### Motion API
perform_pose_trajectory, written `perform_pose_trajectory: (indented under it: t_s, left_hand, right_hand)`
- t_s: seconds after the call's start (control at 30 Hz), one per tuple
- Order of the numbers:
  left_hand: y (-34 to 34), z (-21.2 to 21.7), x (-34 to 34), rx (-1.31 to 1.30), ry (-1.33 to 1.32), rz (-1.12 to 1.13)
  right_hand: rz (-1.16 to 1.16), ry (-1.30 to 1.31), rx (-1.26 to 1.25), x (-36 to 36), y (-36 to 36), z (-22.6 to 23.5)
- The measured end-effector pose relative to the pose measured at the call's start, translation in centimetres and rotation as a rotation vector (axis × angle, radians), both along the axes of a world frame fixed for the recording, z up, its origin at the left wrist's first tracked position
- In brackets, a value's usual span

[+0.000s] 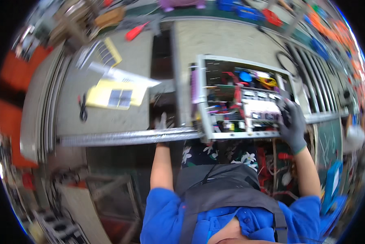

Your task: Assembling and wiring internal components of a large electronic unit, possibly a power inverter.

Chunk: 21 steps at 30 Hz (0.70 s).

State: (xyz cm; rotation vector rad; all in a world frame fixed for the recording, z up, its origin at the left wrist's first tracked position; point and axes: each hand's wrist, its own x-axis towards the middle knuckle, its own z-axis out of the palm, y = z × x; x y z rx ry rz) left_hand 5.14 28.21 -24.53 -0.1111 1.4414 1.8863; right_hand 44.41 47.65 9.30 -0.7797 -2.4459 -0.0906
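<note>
An open white metal chassis (201,101) full of circuit boards and coloured wires lies on the grey workbench (215,40) in front of me. My right hand (292,126), in a grey glove, grips the chassis at its near right corner. My left hand (162,124), also gloved, rests on the bench's front edge by the metal rail (125,137), left of the chassis; only part of it shows, and I see nothing in it. The picture is motion-blurred.
Yellow sheets (115,95) and a paper lie on the bench's left part, with a black tool (83,110) beside them. A red-handled tool (135,31) sits at the back. Blue, red and orange bins (247,11) line the far edge. Metal slats (318,89) run at the right.
</note>
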Motion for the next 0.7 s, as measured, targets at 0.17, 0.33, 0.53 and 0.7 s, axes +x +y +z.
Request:
perform_pose_trajectory:
  t_s: [0.17, 0.33, 0.53, 0.7]
  left_hand:
    - [-6.4, 12.0, 9.8, -0.698, 0.787, -0.848]
    - [-2.7, 29.6, 16.4, 0.102, 1.151, -1.325]
    - [8.6, 36.5, 27.9, 0.167, 1.954, -0.823]
    - [12.2, 34.6, 31.9, -0.054, 2.093, -0.870]
  right_hand:
    - [0.094, 0.141, -0.042, 1.7, 1.1, -1.0]
    - [0.148, 0.514, 0.163, 2.4, -0.5, 1.0]
    - [-0.619, 0.484, 0.014, 23.1, -1.5, -4.6]
    - [-1.397, 0.054, -0.071, 45.4, -4.6, -9.2]
